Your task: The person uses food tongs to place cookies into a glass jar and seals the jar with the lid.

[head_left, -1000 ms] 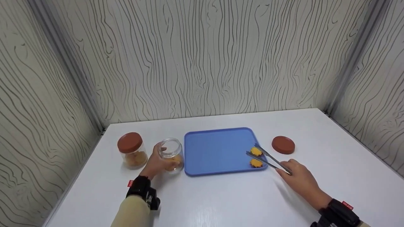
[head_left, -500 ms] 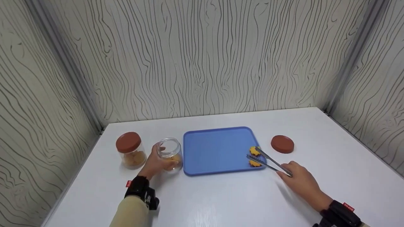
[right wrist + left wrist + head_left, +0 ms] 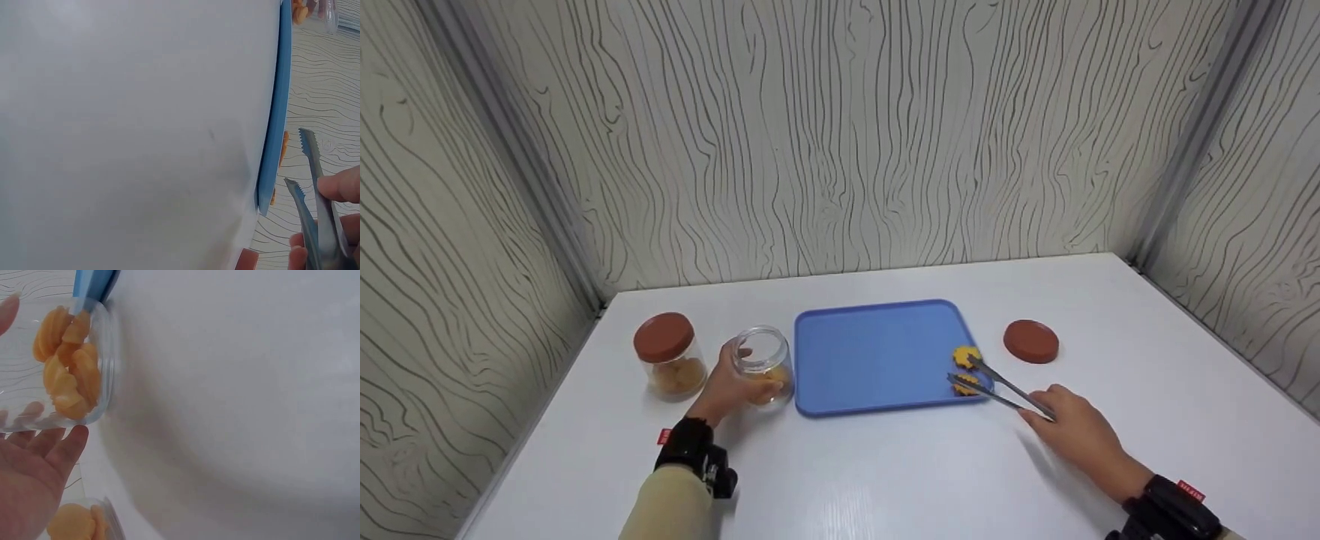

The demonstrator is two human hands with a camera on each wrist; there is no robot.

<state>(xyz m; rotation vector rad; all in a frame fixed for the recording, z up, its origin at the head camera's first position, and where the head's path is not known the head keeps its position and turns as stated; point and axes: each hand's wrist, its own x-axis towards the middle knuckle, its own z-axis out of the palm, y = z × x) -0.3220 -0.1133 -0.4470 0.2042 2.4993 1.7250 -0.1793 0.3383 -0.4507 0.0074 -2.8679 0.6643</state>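
Note:
My left hand (image 3: 730,391) grips an open clear jar (image 3: 766,365) from its left side, beside the blue tray (image 3: 877,360). Several orange-yellow biscuits (image 3: 67,365) lie at the jar's bottom in the left wrist view. My right hand (image 3: 1072,427) holds metal tongs (image 3: 1014,389) with their arms spread. Two scalloped yellow biscuits, a back one (image 3: 963,353) and a front one (image 3: 967,391), lie at the tray's right end. The tongs' toothed tips overlap both biscuits in the head view. In the right wrist view nothing shows between the tips.
Left of my left hand stands another jar (image 3: 678,377) of biscuits with its brown-red lid (image 3: 664,337) on. A loose brown-red lid (image 3: 1031,341) lies right of the tray. Wood-patterned panels (image 3: 840,150) rise behind and beside the white table (image 3: 855,472).
The tongs' tips have shifted slightly towards me, the rear one now overlapping the back biscuit. My left hand keeps its grip on the jar. The whole head view has drifted a little.

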